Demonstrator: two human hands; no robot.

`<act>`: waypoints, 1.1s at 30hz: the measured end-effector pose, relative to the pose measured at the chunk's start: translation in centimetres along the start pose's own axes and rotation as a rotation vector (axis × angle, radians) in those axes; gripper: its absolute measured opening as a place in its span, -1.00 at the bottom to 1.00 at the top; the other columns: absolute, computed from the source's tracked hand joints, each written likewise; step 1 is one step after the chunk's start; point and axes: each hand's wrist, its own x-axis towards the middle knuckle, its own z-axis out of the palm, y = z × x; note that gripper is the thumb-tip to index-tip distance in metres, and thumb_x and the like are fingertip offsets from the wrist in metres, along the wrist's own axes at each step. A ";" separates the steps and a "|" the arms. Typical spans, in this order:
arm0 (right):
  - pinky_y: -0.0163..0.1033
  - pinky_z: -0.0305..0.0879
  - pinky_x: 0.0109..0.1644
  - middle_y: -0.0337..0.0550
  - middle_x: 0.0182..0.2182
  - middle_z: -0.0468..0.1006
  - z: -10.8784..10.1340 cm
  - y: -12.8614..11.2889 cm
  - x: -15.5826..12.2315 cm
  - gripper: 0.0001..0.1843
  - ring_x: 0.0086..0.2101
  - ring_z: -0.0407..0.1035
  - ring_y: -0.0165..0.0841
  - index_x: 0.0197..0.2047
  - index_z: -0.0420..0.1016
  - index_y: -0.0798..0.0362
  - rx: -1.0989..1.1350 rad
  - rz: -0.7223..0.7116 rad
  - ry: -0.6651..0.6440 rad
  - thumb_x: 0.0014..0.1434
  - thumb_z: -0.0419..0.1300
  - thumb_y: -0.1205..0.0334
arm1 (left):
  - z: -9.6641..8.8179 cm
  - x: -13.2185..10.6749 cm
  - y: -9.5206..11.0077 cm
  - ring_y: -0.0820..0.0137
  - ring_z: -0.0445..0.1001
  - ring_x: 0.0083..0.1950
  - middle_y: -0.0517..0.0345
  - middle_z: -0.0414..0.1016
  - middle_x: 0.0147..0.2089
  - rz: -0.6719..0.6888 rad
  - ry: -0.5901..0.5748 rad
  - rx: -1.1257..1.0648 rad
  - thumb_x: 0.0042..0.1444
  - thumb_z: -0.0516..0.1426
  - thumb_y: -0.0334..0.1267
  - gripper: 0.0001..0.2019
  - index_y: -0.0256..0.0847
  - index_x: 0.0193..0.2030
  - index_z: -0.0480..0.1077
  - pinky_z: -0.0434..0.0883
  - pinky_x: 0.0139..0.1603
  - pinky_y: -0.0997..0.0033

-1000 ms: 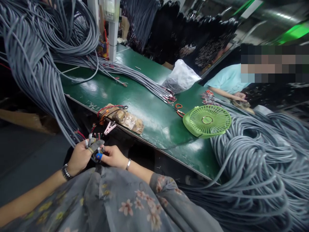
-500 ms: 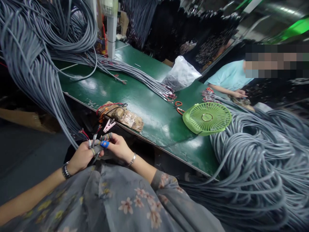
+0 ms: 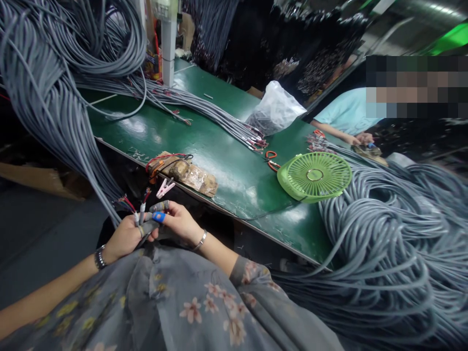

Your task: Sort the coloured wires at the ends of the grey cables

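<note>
Just past my lap, my left hand [image 3: 126, 237] is closed around grey cables [image 3: 142, 213], whose stripped ends point up with red and dark wires [image 3: 146, 196] fanning out. Grey wrapping covers some of its fingers. My right hand [image 3: 181, 225] meets it from the other side, thumb and fingers pinched at the same cables. Its thumb has a blue wrap, its index finger a grey one. The exact grip between the fingertips is partly hidden. Right beyond the hands, a pink clip [image 3: 165, 188] hangs at the table edge, beside a taped brown block [image 3: 193, 178] with cords around it.
A green table [image 3: 234, 178] carries a cable bundle [image 3: 215, 117], a green fan [image 3: 313, 176] and a white plastic bag [image 3: 276, 109]. Large grey cable coils hang at the left [image 3: 47, 73] and pile up at the right [image 3: 383, 234]. A co-worker [image 3: 345, 114] works across the table.
My right index finger has lifted slightly away from the thumb near the cable ends. My left hand stays nearly still. The co-worker's hands have shifted a little.
</note>
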 end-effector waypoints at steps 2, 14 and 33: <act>-0.29 0.34 -0.33 -0.30 -0.47 0.59 0.1 -0.1 0.0 -0.44 -0.48 0.40 -0.45 -0.33 0.59 0.06 -0.003 0.004 -0.012 -0.31 0.65 -0.07 | -0.1 0.1 0.1 0.41 0.31 -0.56 0.18 0.43 -0.68 -0.003 -0.024 0.036 -0.22 0.33 0.15 -0.56 -0.11 -0.74 0.31 0.27 -0.46 0.39; -0.38 0.14 -0.52 -0.43 -0.63 0.31 -1.1 0.4 0.6 -0.43 -0.61 0.09 -0.55 -0.50 0.34 0.01 0.187 0.092 0.349 -0.10 0.56 -0.18 | -0.5 0.4 -0.5 0.39 0.33 -0.57 0.17 0.43 -0.66 0.016 -0.040 0.057 -0.09 0.28 0.22 -0.55 -0.13 -0.65 0.46 0.30 -0.46 0.38; -0.31 0.28 -0.34 -0.35 -0.52 0.47 0.0 0.0 -0.5 -0.61 -0.47 0.30 -0.46 -0.45 0.46 0.03 -0.189 -0.019 0.192 -0.11 0.56 0.04 | -0.4 0.1 -0.6 0.37 0.35 -0.54 0.19 0.45 -0.65 -0.020 0.052 0.067 -0.18 0.31 0.07 -0.65 -0.10 -0.67 0.37 0.27 -0.47 0.39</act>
